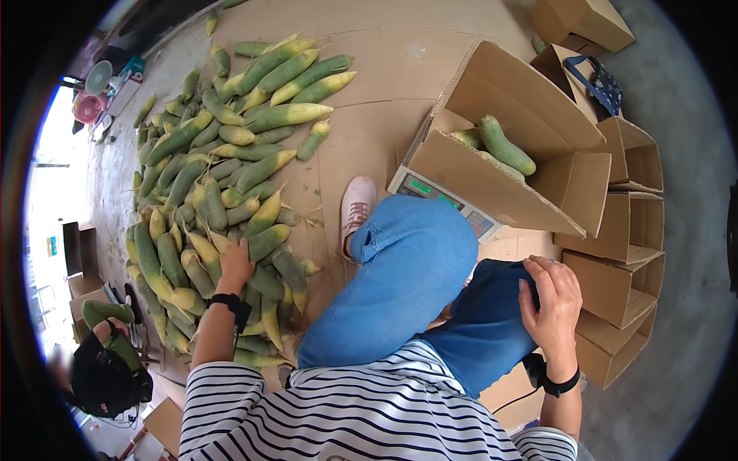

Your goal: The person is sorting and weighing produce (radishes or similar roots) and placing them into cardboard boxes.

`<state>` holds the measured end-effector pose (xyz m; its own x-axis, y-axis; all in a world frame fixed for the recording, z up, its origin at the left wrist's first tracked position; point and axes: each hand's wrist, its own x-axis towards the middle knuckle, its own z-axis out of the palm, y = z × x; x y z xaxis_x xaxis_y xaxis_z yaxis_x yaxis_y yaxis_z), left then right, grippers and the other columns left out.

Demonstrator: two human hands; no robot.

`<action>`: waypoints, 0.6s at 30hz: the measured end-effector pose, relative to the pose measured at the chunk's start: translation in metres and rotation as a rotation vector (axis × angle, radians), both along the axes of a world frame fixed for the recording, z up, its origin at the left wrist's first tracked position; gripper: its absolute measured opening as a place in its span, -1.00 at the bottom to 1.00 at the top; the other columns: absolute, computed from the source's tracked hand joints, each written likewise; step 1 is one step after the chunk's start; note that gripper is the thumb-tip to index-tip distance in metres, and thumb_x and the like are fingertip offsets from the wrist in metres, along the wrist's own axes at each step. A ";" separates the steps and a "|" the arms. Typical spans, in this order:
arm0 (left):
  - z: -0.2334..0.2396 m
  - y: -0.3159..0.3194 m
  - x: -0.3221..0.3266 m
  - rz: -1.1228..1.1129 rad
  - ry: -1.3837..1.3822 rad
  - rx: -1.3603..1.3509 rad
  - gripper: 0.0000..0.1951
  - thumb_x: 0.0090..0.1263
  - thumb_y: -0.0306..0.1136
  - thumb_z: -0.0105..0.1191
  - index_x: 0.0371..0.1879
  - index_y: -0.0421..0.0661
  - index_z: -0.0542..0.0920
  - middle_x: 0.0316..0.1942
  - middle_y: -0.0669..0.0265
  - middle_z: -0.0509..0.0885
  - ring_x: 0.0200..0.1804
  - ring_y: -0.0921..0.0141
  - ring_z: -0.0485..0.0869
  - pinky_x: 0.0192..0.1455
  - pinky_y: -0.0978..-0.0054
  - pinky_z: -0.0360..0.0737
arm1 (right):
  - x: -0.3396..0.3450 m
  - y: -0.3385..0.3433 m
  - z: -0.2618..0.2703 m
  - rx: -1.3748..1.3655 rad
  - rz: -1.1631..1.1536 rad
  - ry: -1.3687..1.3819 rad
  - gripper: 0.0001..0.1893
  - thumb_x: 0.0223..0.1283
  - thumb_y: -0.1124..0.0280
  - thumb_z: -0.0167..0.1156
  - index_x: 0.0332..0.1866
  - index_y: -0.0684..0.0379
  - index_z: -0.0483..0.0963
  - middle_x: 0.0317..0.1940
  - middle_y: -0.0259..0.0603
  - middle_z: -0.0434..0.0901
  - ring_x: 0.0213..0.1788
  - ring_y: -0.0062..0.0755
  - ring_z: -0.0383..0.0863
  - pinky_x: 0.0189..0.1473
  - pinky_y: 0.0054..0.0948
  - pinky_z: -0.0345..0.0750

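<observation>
A large heap of green radishes (213,190) with pale yellow-green tips lies on flattened cardboard on the left. My left hand (235,266) reaches into the heap and touches a radish (268,242); whether its fingers close on it is not clear. My right hand (550,299) rests on my right knee, fingers a little apart, holding nothing. In front of my knees an open cardboard box (490,173) stands on a digital scale (419,185) with lit green displays. Inside the box lie a curved green radish (504,145) and others partly hidden.
Several open cardboard boxes (611,291) line the right side, a blue patterned cloth item (599,83) on one. Another box (588,20) stands at the top right. A seated person (109,363) is at the lower left. Pink and green basins (89,108) stand at the upper left.
</observation>
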<state>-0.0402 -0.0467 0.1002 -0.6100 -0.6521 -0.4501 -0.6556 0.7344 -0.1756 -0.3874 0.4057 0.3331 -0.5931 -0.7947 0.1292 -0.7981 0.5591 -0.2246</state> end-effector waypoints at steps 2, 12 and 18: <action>-0.013 0.006 -0.002 -0.019 -0.053 -0.018 -0.42 0.09 -0.28 0.37 0.08 -0.07 0.38 0.05 0.14 0.53 0.09 0.08 0.58 0.03 0.05 0.55 | 0.001 -0.001 0.004 0.014 -0.015 0.017 -0.68 -0.01 0.51 0.33 -0.08 0.22 0.56 -0.12 -0.12 0.64 -0.09 -0.09 0.62 0.09 -0.18 0.51; 0.005 0.011 -0.021 0.279 0.292 0.358 -0.26 -0.13 -0.15 0.44 0.07 -0.24 0.47 -0.10 -0.05 0.65 -0.03 -0.01 0.64 0.05 0.15 0.58 | -0.003 -0.002 0.006 -0.002 -0.024 0.011 -0.71 0.00 0.48 0.33 -0.11 0.21 0.55 -0.15 -0.18 0.63 -0.14 -0.18 0.63 0.08 -0.24 0.53; 0.116 0.063 -0.094 0.358 0.794 0.743 -0.31 -0.09 -0.26 0.45 0.08 -0.29 0.51 -0.16 0.08 0.68 -0.10 0.20 0.67 0.05 0.32 0.56 | -0.013 0.001 0.014 -0.076 0.012 -0.135 -0.64 -0.02 0.49 0.35 -0.04 0.18 0.56 -0.05 -0.14 0.61 -0.04 -0.12 0.63 0.13 -0.20 0.52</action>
<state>-0.1342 0.0164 0.2166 -0.7272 -0.5794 -0.3681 -0.5801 0.2321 0.7808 -0.4009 0.4071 0.3472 -0.5996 -0.7929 0.1085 -0.7643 0.5271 -0.3716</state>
